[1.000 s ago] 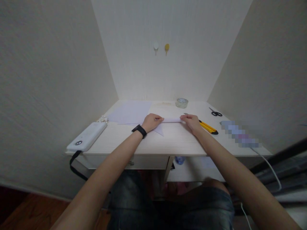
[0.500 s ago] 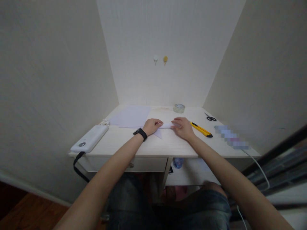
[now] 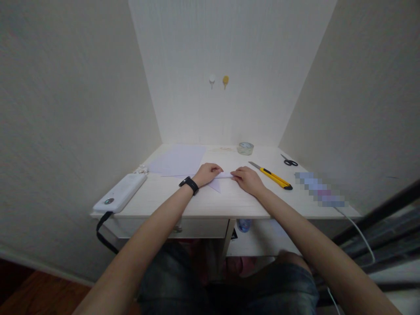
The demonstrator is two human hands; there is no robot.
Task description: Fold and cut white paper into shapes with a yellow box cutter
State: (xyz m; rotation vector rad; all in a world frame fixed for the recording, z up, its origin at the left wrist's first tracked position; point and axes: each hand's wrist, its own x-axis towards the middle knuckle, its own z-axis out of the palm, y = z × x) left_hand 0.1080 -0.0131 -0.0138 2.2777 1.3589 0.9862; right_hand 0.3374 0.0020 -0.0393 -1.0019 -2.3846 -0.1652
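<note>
Since the earlier frame, your right hand (image 3: 246, 179) has slid left along the folded paper (image 3: 220, 178), closing on your left hand (image 3: 206, 173). Both hands press flat on the paper at the middle of the desk (image 3: 210, 203), fingers extended, gripping nothing. To the right lies the yellow utility knife (image 3: 272, 176). Farther back sit the flat sheets (image 3: 179, 159), tape roll (image 3: 245, 148) and scissors (image 3: 289, 161).

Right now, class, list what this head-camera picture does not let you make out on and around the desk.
- Folded paper: its middle is covered by the left hand and right hand.
- Object right of the knife: pixelated patch.
- White cable: runs off the right.
- Wall hooks: too small for detail.
</note>
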